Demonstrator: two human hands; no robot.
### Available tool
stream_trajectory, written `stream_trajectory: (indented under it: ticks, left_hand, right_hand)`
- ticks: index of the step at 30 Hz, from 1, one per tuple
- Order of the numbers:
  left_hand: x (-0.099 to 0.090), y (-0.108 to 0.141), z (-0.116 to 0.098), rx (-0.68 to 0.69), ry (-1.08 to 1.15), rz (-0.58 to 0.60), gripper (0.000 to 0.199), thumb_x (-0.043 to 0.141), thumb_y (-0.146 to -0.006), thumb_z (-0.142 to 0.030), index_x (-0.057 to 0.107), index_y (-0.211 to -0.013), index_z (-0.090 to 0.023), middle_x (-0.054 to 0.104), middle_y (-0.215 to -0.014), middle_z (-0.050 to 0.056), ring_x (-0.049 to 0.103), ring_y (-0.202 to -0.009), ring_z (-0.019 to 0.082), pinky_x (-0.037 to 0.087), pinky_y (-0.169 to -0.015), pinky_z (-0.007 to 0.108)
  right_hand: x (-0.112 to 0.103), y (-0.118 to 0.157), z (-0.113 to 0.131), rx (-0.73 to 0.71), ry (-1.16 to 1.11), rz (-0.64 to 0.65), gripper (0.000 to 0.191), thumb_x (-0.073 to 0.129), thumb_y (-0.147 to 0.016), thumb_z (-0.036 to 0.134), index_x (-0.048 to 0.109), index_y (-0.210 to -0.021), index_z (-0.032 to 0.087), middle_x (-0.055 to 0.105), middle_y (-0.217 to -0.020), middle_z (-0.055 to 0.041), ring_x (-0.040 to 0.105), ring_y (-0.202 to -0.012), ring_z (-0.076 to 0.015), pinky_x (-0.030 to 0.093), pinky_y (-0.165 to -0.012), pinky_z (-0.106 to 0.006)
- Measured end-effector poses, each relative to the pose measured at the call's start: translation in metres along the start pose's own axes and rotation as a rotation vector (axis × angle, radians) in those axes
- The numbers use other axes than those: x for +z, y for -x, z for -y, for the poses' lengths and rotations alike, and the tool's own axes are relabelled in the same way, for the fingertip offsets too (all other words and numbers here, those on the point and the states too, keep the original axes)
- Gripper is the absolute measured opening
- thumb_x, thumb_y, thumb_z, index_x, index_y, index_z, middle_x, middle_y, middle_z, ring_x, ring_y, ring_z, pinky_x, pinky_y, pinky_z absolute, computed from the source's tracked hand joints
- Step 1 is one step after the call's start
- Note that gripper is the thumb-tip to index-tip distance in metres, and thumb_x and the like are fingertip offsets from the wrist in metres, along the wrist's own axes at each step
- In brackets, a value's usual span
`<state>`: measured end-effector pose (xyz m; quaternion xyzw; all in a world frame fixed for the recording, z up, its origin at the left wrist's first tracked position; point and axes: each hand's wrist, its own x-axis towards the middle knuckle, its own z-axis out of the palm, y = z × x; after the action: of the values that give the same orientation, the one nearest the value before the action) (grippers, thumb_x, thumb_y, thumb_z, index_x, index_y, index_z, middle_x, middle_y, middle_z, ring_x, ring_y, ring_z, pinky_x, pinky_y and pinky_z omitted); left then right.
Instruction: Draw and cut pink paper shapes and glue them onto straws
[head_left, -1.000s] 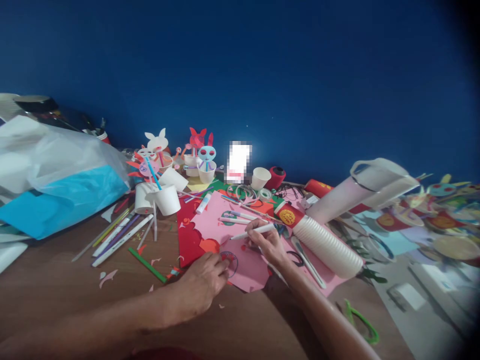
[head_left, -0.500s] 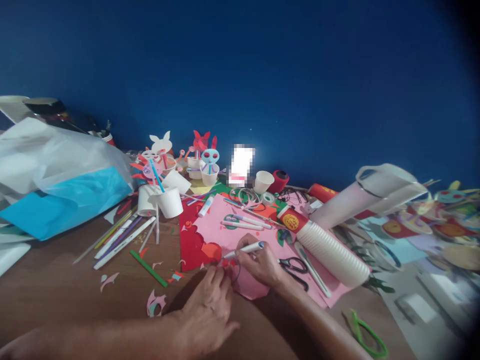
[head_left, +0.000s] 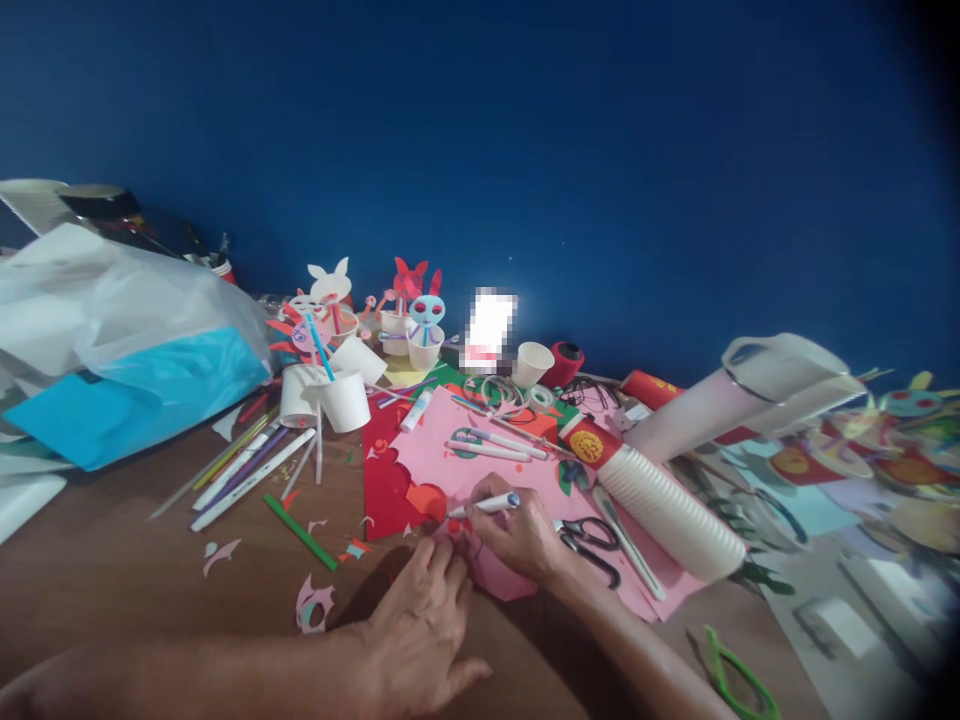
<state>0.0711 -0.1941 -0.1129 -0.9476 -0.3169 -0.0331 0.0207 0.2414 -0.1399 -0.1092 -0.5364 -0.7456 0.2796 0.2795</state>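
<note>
My right hand (head_left: 517, 535) is closed around a white marker (head_left: 480, 505) with a blue end, its writing tip pointing left and down. That tip is close to small red round pieces (head_left: 459, 524) beside my left fingers; whether it touches them I cannot tell. My left hand (head_left: 424, 615) lies palm down, fingers side by side at the pieces and thumb stretched away to the right. Under my right hand is a piece of pink paper (head_left: 506, 582), partly hidden by both hands. Black-handled scissors (head_left: 592, 545) lie right of my right wrist.
Beyond my hands lie pink sheets (head_left: 420, 450) and red paper (head_left: 381, 500). A stack of paper cups (head_left: 671, 510) lies on the right. White cups (head_left: 345, 400) and paper figures (head_left: 427, 312) stand at the back left. A green straw (head_left: 300, 532) and paper scraps (head_left: 313, 605) lie left.
The whole view has shifted slightly, with things a little further right. The marker's blue end sits slightly lower now. Both hands stay at the same spot on the paper.
</note>
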Motion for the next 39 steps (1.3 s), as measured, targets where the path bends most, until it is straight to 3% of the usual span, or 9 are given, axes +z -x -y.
stream_trajectory:
  ticks: [6, 11, 16, 20, 23, 27, 29, 34, 39]
  left_hand:
    - [0.0, 0.002, -0.004, -0.016, -0.009, -0.014, 0.069, 0.031, -0.083, -0.061, 0.065, -0.108, -0.006, 0.062, -0.112, 0.021, 0.046, -0.108, 0.039, 0.01, -0.095, 0.051]
    - [0.001, 0.004, -0.01, -0.001, -0.036, 0.003, 0.07, 0.036, -0.081, -0.061, 0.065, -0.106, -0.003, 0.062, -0.109, 0.023, 0.047, -0.108, 0.037, 0.011, -0.096, 0.05]
    - [0.003, 0.003, -0.011, 0.014, -0.028, -0.008, 0.07, 0.037, -0.08, -0.062, 0.065, -0.106, -0.003, 0.06, -0.112, 0.025, 0.046, -0.109, 0.037, 0.016, -0.094, 0.049]
    - [0.002, 0.001, -0.009, 0.015, -0.022, 0.01, 0.07, 0.037, -0.08, -0.062, 0.065, -0.106, -0.003, 0.061, -0.111, 0.024, 0.049, -0.104, 0.036, 0.017, -0.094, 0.049]
    - [0.001, 0.0, -0.01, 0.009, -0.029, 0.047, 0.068, 0.039, -0.079, -0.062, 0.065, -0.105, -0.004, 0.063, -0.107, 0.023, 0.051, -0.099, 0.035, 0.019, -0.093, 0.049]
    - [-0.002, -0.001, -0.011, 0.004, -0.034, 0.056, 0.069, 0.036, -0.081, -0.061, 0.064, -0.108, -0.004, 0.064, -0.106, 0.022, 0.051, -0.102, 0.035, 0.017, -0.095, 0.049]
    - [-0.003, -0.001, -0.012, 0.003, -0.022, 0.054, 0.07, 0.036, -0.081, -0.061, 0.063, -0.11, -0.004, 0.063, -0.107, 0.023, 0.05, -0.103, 0.035, 0.017, -0.095, 0.049]
    - [-0.003, -0.002, -0.014, -0.006, -0.002, 0.111, 0.066, 0.037, -0.081, -0.06, 0.065, -0.106, -0.005, 0.063, -0.106, 0.023, 0.052, -0.101, 0.035, 0.02, -0.093, 0.049]
    - [-0.003, -0.002, -0.015, 0.01, -0.029, 0.119, 0.066, 0.034, -0.083, -0.059, 0.065, -0.107, -0.006, 0.064, -0.106, 0.023, 0.051, -0.104, 0.035, 0.02, -0.093, 0.051]
  right_hand:
    - [0.0, 0.001, -0.001, 0.015, -0.103, -0.001, 0.007, 0.052, -0.081, 0.024, 0.055, -0.077, 0.019, 0.061, -0.061, 0.0021, 0.053, -0.051, -0.0108, 0.039, -0.052, -0.02]
    - [0.006, -0.001, -0.003, 0.115, -0.393, 0.019, 0.009, 0.052, -0.083, 0.025, 0.055, -0.078, 0.019, 0.06, -0.064, 0.0007, 0.056, -0.058, -0.0123, 0.043, -0.052, -0.02]
    - [0.008, -0.004, -0.004, 0.065, -0.634, 0.017, 0.021, 0.045, -0.089, 0.034, 0.053, -0.102, 0.019, 0.065, -0.078, -0.0032, 0.062, -0.068, -0.0145, 0.05, -0.062, -0.026]
    - [0.001, -0.002, -0.004, -0.058, -0.463, 0.026, 0.022, 0.043, -0.091, 0.032, 0.054, -0.107, 0.021, 0.066, -0.086, -0.0045, 0.062, -0.074, -0.0147, 0.049, -0.07, -0.028]
    - [-0.007, 0.0, -0.001, -0.122, -0.306, 0.101, 0.023, 0.044, -0.09, 0.029, 0.057, -0.107, 0.022, 0.067, -0.089, -0.0046, 0.063, -0.076, -0.0152, 0.048, -0.072, -0.027]
    - [-0.014, 0.001, 0.006, -0.182, -0.253, 0.156, 0.022, 0.048, -0.088, 0.026, 0.064, -0.101, 0.021, 0.068, -0.099, -0.0057, 0.063, -0.087, -0.0174, 0.047, -0.077, -0.027]
    - [-0.013, 0.001, 0.008, -0.151, -0.225, 0.147, 0.019, 0.049, -0.086, 0.023, 0.065, -0.096, 0.021, 0.069, -0.093, -0.0046, 0.064, -0.083, -0.0168, 0.047, -0.072, -0.025]
    - [-0.006, 0.001, 0.013, -0.033, -0.046, 0.094, 0.01, 0.049, -0.083, 0.021, 0.058, -0.084, 0.02, 0.064, -0.059, 0.0027, 0.056, -0.049, -0.0114, 0.037, -0.048, -0.02]
    - [-0.004, -0.001, 0.018, -0.064, 0.125, 0.112, 0.008, 0.049, -0.082, 0.024, 0.056, -0.081, 0.02, 0.061, -0.056, 0.0023, 0.054, -0.045, -0.0116, 0.032, -0.046, -0.02]
